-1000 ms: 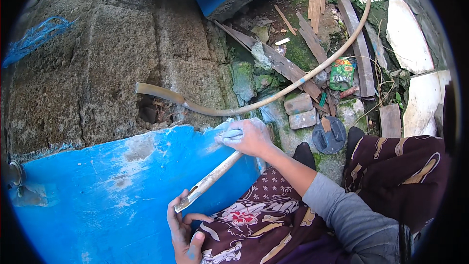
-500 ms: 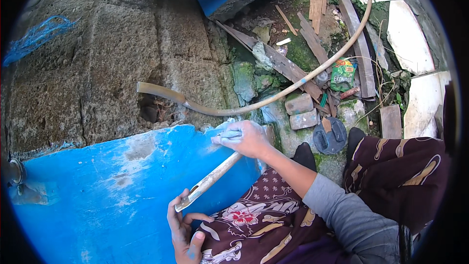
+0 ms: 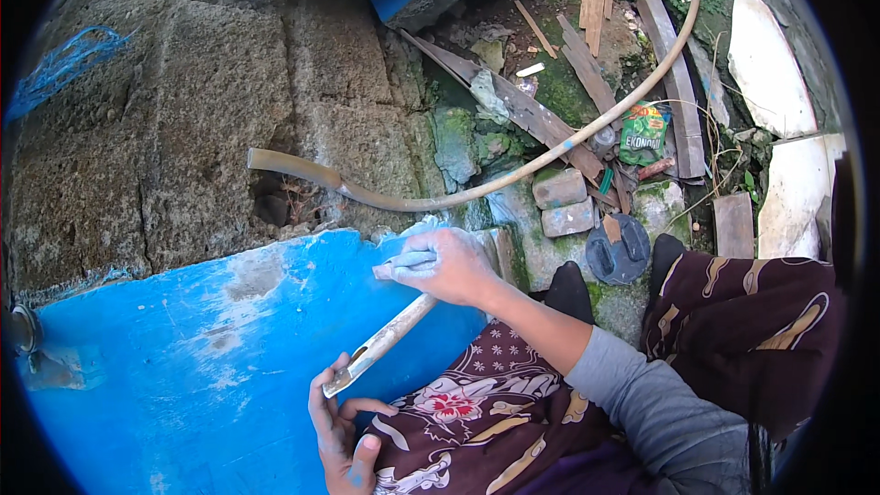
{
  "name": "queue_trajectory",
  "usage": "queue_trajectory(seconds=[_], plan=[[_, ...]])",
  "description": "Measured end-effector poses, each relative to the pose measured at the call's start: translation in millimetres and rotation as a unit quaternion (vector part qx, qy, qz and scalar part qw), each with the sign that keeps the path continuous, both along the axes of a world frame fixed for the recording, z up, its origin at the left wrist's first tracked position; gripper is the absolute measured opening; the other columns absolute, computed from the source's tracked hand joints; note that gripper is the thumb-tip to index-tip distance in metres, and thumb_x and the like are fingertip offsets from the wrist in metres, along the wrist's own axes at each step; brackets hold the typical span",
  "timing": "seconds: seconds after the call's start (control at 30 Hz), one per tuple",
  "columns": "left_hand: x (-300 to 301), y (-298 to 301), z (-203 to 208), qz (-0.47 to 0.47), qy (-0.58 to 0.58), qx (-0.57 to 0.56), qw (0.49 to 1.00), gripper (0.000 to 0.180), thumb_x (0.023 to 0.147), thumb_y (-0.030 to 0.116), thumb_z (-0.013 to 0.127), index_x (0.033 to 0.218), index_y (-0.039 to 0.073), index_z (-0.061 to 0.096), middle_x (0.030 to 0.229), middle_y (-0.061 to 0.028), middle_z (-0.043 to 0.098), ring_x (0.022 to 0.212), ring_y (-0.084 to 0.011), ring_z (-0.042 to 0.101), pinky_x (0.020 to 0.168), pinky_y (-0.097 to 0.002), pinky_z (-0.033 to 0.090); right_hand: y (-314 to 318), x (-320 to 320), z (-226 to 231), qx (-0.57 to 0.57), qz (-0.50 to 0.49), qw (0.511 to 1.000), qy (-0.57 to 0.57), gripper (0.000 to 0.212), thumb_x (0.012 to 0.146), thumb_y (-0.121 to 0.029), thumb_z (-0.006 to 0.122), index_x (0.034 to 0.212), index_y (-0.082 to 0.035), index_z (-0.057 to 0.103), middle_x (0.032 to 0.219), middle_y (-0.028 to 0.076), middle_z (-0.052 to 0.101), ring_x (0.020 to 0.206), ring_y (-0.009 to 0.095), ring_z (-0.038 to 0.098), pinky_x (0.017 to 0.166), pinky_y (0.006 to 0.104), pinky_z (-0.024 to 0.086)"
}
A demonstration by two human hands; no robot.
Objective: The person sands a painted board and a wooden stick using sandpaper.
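Observation:
My right hand [image 3: 446,266], its fingers dusted pale blue, is closed on a small flat greyish piece [image 3: 383,271] at the edge of a blue-painted surface [image 3: 220,394]. What the piece is made of I cannot make out. Below that hand slants a worn whitish pipe [image 3: 390,333] with a slot cut near its lower end; its upper end is hidden under my right hand. At the lower end is my left hand [image 3: 344,435], its fingers spread and loosely bent. Some fingers lie against the pipe's end, while the thumb stays apart from it.
A tan hose [image 3: 513,174] curves across the rough stone wall [image 3: 220,82]. Bricks [image 3: 561,203], wooden boards [image 3: 522,115], a green packet [image 3: 643,135] and a round dark lid [image 3: 619,261] lie to the right. Blue strands [image 3: 69,69] hang at far left; a metal fitting [image 3: 26,328] sits below.
My right hand has slid a little left and down along the blue edge with the small flat piece. The left hand and the pipe have hardly moved.

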State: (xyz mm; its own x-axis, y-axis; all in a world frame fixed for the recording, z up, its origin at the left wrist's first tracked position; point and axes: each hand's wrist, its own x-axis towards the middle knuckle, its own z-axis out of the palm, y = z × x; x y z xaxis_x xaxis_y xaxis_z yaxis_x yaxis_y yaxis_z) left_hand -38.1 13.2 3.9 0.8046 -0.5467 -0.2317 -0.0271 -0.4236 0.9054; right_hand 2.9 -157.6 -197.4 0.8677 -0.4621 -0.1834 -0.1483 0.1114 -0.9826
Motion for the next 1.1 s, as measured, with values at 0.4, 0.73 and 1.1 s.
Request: queue_trajectory(seconds=[0.4,0.73,1.1], plan=[[2.6,-8.9,-0.8,0.017,-0.108,0.126,0.986,0.097,0.081,0.045,0.075,0.152,-0.003,0.028,0.149,-0.0286,0.039,0.081,-0.0252,0.066,0.070,-0.0324,0.056,1.1,-1.4,-39.4,-0.080,-0.031,0.992,0.096,0.039,0.077,-0.055,0.076,0.087,-0.017,0.077,0.083,0.013,0.073,0.082,0.033,0.071,0.077,0.0423,0.056],[4.6,-4.0,-1.1,0.023,-0.101,0.110,0.988,0.097,0.081,0.044,0.076,0.152,-0.003,0.028,0.150,-0.0277,0.039,0.082,-0.0255,0.066,0.071,-0.0330,0.056,6.4,2.4,-22.8,0.028,0.058,0.998,0.021,0.038,0.077,-0.055,0.076,0.082,-0.017,0.075,0.081,0.011,0.071,0.080,0.034,0.069,0.076,0.0447,0.054],[1.4,-3.7,6.0,-0.004,0.001,0.038,0.999,0.080,0.093,0.016,0.066,0.156,0.000,0.018,0.158,-0.0232,0.028,0.095,-0.0260,0.060,0.062,-0.0282,0.056,-4.3,-0.8,4.7,-0.046,0.055,0.996,-0.059,0.035,0.075,-0.050,0.077,0.085,-0.016,0.075,0.078,0.012,0.071,0.078,0.033,0.069,0.076,0.0424,0.054]])
